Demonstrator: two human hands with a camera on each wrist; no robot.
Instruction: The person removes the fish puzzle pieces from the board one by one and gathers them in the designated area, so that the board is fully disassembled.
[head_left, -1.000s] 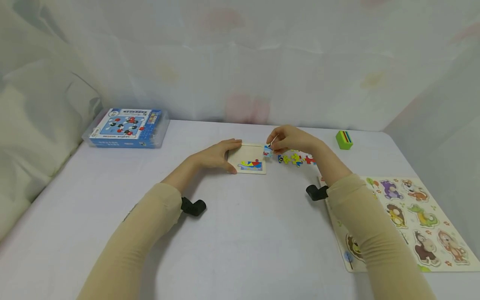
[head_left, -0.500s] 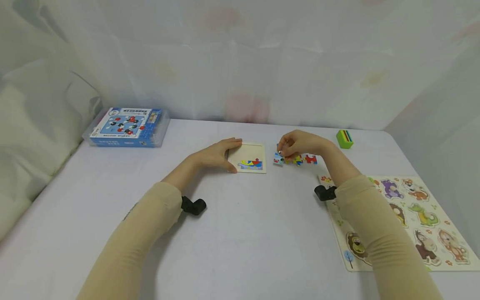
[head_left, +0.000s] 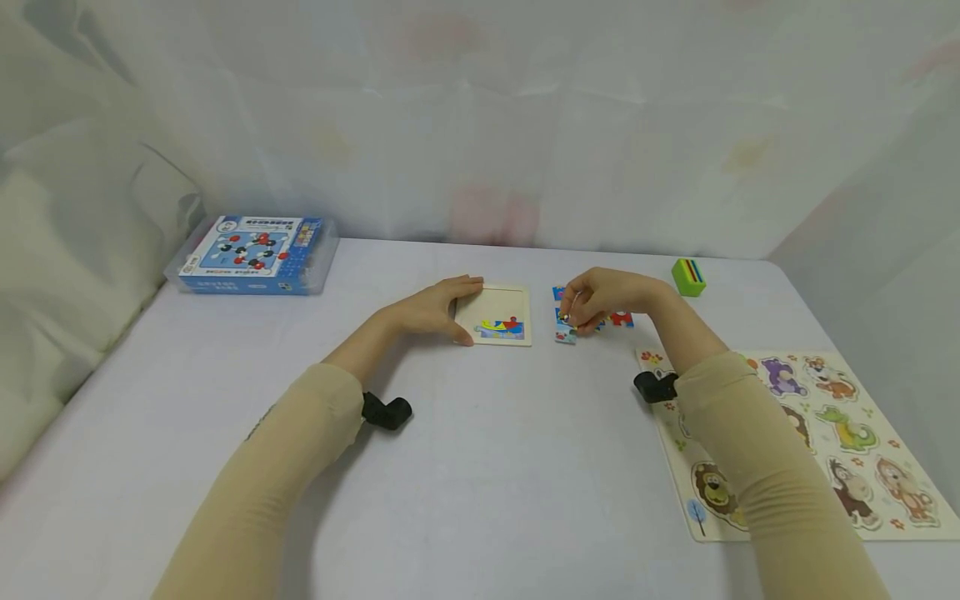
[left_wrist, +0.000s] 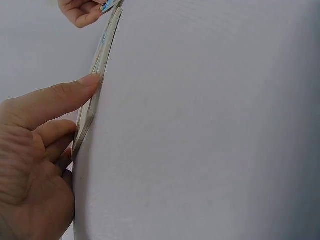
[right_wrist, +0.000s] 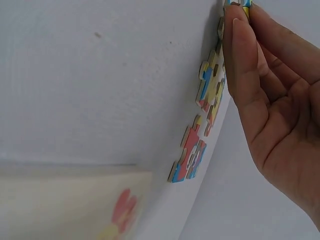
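In the head view my left hand (head_left: 433, 310) holds the left side of a small square wooden puzzle tray (head_left: 491, 302), thumb at the near corner. Joined jigsaw pieces (head_left: 501, 328) lie along the tray's near edge. To the right, my right hand (head_left: 606, 297) pinches a blue jigsaw piece (head_left: 566, 335) between thumb and fingertips, low over the table. The right wrist view shows that pinch at the top edge, with loose pieces such as a red one (right_wrist: 190, 145) lying beside the hand. Several loose pieces are partly hidden under the right hand.
A large board of animal pictures (head_left: 847, 433) lies at the right, under the right forearm. A green striped block (head_left: 688, 277) stands at the back right. A clear box with a blue molecule label (head_left: 251, 256) sits at the back left.
My right hand has moved right and slightly nearer, carrying the blue jigsaw piece away from the tray's right edge to beside the loose pieces. My left hand and the tray stay put.
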